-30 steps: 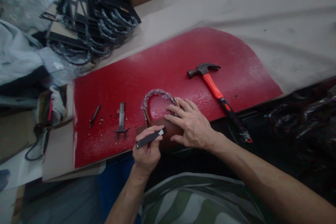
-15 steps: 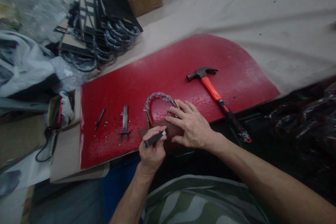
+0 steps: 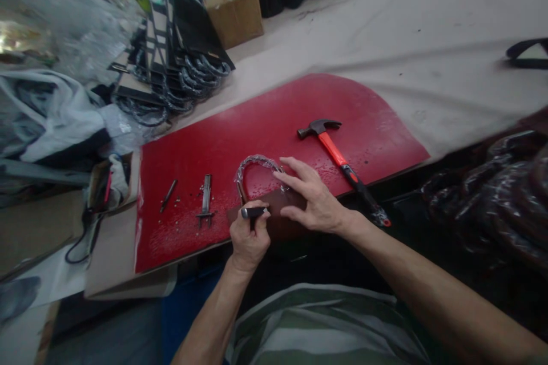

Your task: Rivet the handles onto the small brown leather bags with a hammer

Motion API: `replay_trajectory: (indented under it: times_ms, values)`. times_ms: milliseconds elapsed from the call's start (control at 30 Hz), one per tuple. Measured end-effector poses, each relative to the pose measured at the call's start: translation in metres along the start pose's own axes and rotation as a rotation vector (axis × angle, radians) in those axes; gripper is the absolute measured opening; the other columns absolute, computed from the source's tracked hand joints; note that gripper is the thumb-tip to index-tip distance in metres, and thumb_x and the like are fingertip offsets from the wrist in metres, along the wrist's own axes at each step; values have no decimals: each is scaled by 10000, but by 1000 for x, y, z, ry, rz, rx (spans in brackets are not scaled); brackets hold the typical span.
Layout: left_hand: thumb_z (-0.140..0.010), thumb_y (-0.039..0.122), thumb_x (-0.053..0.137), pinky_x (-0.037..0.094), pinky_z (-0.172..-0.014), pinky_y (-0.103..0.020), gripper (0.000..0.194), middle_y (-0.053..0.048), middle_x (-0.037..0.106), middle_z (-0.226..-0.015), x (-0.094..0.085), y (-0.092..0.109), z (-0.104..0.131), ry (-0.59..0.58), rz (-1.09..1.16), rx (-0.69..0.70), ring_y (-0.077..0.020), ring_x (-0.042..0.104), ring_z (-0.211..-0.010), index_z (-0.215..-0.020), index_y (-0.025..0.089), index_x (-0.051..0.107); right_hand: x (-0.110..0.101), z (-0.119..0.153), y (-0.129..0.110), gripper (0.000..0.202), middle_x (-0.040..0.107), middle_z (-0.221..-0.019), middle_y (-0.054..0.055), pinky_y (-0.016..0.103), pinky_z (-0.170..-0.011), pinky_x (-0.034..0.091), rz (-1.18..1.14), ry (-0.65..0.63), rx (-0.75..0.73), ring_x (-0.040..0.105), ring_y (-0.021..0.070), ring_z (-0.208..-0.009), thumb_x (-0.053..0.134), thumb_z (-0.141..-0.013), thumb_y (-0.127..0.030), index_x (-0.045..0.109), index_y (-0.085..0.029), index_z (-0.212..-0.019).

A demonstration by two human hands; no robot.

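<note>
My left hand (image 3: 249,245) is closed around a short black rod-shaped tool (image 3: 252,212), held over the near edge of a brown panel (image 3: 287,201). The tool's exact kind is unclear. A curved handle (image 3: 257,158) wrapped in clear plastic rises from the panel's far side. Over the panel's right part hovers my right hand (image 3: 315,198), fingers spread and holding nothing; whether its fingertips touch the handle's right end cannot be made out. To its right, a claw hammer (image 3: 334,149) with a red and black grip lies on the red board (image 3: 265,125).
On the board's left lie a pronged metal tool (image 3: 206,199), a thin dark rod (image 3: 168,195) and small bits. Behind stand stacked black panels with wrapped handles (image 3: 201,77) and a cardboard box (image 3: 233,8). Plastic-wrapped brown items (image 3: 505,194) are at right.
My right hand has lifted slightly off the handle and panel. The black tool in my left hand has turned nearer to level. The camera view has shifted.
</note>
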State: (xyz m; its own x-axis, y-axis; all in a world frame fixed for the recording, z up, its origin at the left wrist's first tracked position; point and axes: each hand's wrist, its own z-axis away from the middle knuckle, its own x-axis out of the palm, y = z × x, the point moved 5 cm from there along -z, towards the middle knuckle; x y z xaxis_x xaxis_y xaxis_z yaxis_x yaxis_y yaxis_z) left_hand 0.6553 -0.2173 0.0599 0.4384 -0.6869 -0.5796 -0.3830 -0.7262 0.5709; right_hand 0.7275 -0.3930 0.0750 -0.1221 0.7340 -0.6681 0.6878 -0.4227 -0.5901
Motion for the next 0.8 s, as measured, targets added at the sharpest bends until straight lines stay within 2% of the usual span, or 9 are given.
replay_trajectory:
  times_ms: [67, 133, 233, 300, 400, 533, 667, 733, 800]
  values:
    - [-941, 155, 597, 585, -830, -227, 134, -51, 739, -932, 0, 1, -1, 11, 5, 2, -132, 722, -880, -1073, 171, 603, -21, 8, 10, 424, 535, -1414, 171, 463, -1127, 418, 101, 216, 126, 486, 284, -1328, 592, -928, -287, 594, -125, -1320]
    - [-941, 160, 593, 587, -830, -236, 121, -49, 736, -927, 0, 2, -2, 16, 11, 2, -135, 722, -876, -1061, 174, 603, -41, 19, 21, 327, 606, -1267, 171, 462, -1057, 456, 322, 298, 322, 550, 299, -1185, 544, -925, -223, 646, -106, -1213]
    - [-948, 181, 575, 591, -830, -253, 89, -46, 733, -907, 0, 2, -2, 24, 12, -1, -143, 722, -867, -1032, 176, 606, -60, 29, 38, 307, 597, -1183, 205, 487, -922, 480, 626, 99, 630, 550, 358, -1073, 547, -918, -262, 653, -89, -1149]
    - [-953, 196, 562, 593, -828, -263, 77, -46, 731, -895, 1, 1, -2, 26, 15, -11, -149, 724, -861, -1014, 179, 606, -70, 32, 46, 277, 583, -1125, 221, 470, -860, 474, 652, -44, 772, 553, 365, -1029, 515, -938, -285, 628, -88, -1096]
    - [-948, 198, 564, 589, -826, -267, 85, -45, 732, -897, 2, -1, -2, 32, 28, -14, -153, 726, -856, -1020, 180, 606, -79, 30, 55, 102, 572, -978, 154, 388, -816, 454, 235, -28, 1006, 550, 300, -956, 579, -861, -202, 567, -137, -940]
    - [-941, 189, 572, 584, -813, -263, 92, -43, 732, -901, 2, -1, -1, 51, 41, 4, -154, 725, -843, -1024, 178, 609, -72, 21, 50, 99, 512, -725, 39, 271, -616, 444, -404, -42, 1200, 506, 165, -678, 566, -740, -137, 478, -177, -759]
    - [-940, 184, 564, 589, -777, -262, 82, -39, 738, -882, 3, 0, 0, 70, 49, -8, -164, 734, -809, -1010, 188, 607, -66, 9, 20, 40, 395, -641, -34, 193, -438, 305, -651, -53, 1188, 326, 80, -474, 446, -792, -178, 419, -191, -767]
    - [-937, 183, 561, 593, -760, -257, 96, -38, 741, -877, 5, 0, 0, 69, 58, -5, -169, 739, -801, -1022, 193, 603, -71, 5, -2, 106, 346, -637, -63, 188, -402, 257, -679, 20, 1151, 281, 76, -444, 421, -886, -289, 409, -206, -822]
    - [-933, 182, 561, 594, -741, -249, 117, -37, 745, -876, 6, 0, -1, 68, 62, -1, -172, 744, -795, -1043, 197, 597, -82, 3, -28, 257, 362, -635, -65, 207, -387, 267, -611, 83, 1025, 307, 88, -429, 398, -957, -458, 447, -214, -889]
